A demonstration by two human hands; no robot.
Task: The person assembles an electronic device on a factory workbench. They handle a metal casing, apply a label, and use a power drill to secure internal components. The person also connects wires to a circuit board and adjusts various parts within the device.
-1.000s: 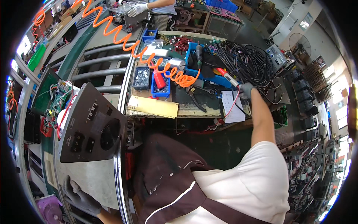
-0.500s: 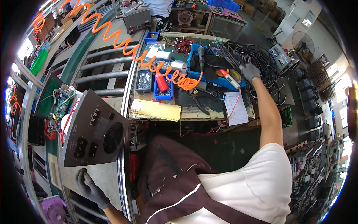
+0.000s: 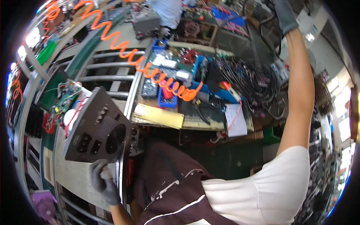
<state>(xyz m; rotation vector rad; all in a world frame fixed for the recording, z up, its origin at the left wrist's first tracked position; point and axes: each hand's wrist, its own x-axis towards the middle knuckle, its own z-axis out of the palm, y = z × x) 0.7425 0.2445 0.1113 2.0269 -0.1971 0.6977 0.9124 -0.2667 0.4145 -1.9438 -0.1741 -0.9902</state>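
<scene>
My gloved right hand (image 3: 284, 17) is raised high at the far right, closed on a black cable (image 3: 280, 39) that hangs in loops, smeared by motion. Below it, a bundle of black cables (image 3: 249, 80) lies on the right of the workbench. My left hand (image 3: 104, 182), also in a grey glove, hovers by the lower edge of a dark grey metal panel (image 3: 84, 140). Its fingers are loosely bent and apart, and I see nothing in them. The panel leans upright on the conveyor, with sockets and a round vent. Behind it sits a green circuit board (image 3: 63, 99) with wires.
An orange coiled hose (image 3: 123, 48) crosses above the bench to a screwdriver (image 3: 204, 67). Blue bins (image 3: 167, 102) of small metal parts, pliers (image 3: 200, 112), a yellow strip (image 3: 159, 115) and a paper sheet (image 3: 236, 120) lie on the bench. Rollers (image 3: 108, 78) run along the left.
My right hand has risen from the cable bundle, drawing a cable up with it. My left hand has moved right and slightly up, nearer the panel's lower edge. The view has shifted slightly.
</scene>
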